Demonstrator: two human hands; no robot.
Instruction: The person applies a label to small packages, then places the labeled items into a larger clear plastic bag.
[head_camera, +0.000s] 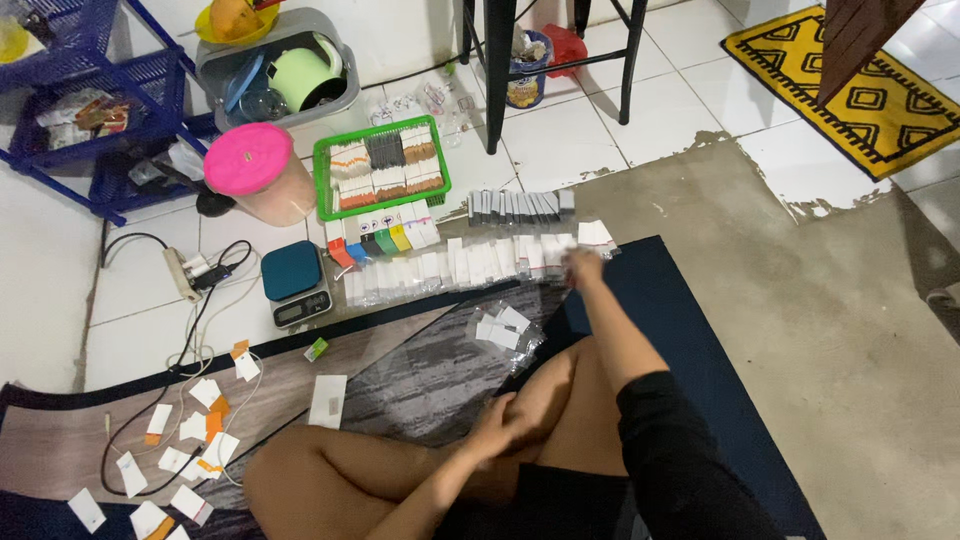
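My left hand (497, 425) rests on my folded leg (400, 470), fingers loosely curled, empty. My right hand (583, 266) reaches the row of white packets (470, 265), blurred; its grip I cannot tell.

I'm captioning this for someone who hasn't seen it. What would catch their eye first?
Probably the long row of small white packets lined up on the floor, where the right hand reaches its far end. Behind it sit a green basket of sorted packets and a jar with a bright pink lid. The left hand rests on the person's folded legs.
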